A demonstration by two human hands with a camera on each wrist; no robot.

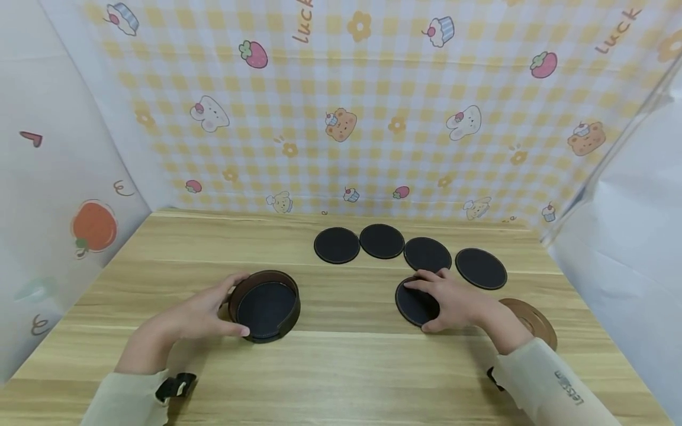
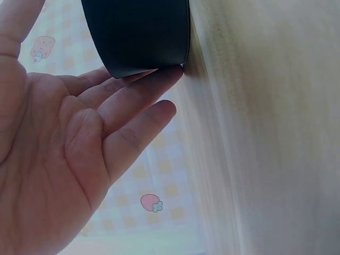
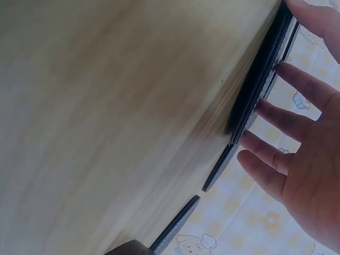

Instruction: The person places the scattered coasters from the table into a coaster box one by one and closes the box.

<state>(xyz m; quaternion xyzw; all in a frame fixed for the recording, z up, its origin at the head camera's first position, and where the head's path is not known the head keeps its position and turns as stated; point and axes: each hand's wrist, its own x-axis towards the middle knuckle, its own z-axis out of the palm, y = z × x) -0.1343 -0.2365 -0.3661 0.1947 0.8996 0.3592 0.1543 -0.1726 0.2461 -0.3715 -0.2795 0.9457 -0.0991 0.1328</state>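
On the left of the table stands a round coaster holder (image 1: pixel 290 322) with dark outer walls, a brown inner wall and a notch at the front. My left hand (image 1: pixel 205 313) holds it from the left, thumb by the front rim and fingers round the back. In the left wrist view, fingertips touch the dark holder (image 2: pixel 141 37) low on its wall. A round black coaster (image 1: pixel 415 305) lies right of centre. Spread over it, my right hand (image 1: pixel 453 302) grips its edge between thumb and fingers. The right wrist view shows those fingertips at the coaster's (image 3: pixel 260 79) rim.
Several more black coasters lie in an arc behind the right hand, from one coaster (image 1: pixel 337 245) near the middle to another coaster (image 1: pixel 481 268) at the right. A brown round disc (image 1: pixel 538 322) sits partly behind the right forearm. A checked cloth (image 1: pixel 367 171) hangs behind the table.
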